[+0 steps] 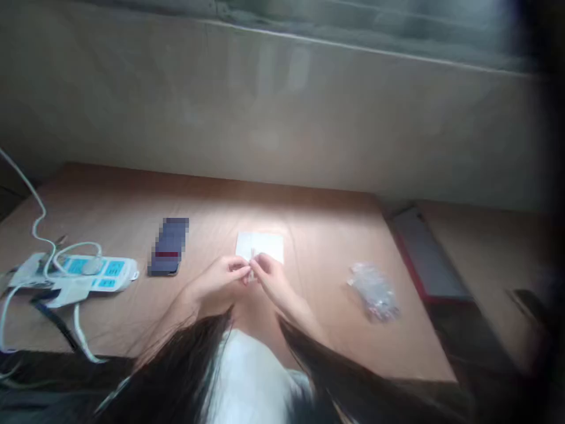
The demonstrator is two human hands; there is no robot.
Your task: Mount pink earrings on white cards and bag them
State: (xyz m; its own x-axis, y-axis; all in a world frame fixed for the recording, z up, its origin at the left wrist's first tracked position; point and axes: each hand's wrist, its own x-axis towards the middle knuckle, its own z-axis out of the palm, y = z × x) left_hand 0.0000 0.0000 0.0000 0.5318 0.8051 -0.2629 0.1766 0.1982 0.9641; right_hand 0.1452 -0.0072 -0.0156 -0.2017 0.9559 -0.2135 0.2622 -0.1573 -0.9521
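Over the middle of the wooden table, my left hand (227,272) and my right hand (271,272) meet with their fingertips close together. Between them is a small, thin, pale piece (253,254), pinched by the fingers of both hands. Its kind is too small and blurred to name, and the fingers cover most of it. Just beyond the fingers, a white sheet (265,240) that looks like paper lies flat on the table, partly hidden by my hands.
A phone (170,247) lies left of my hands. Further left, a white power strip (119,274) carries plugs and cables. To the right rests a crumpled clear plastic bag (374,292). A red-edged board (430,259) stands in the gap beside a second table (481,253).
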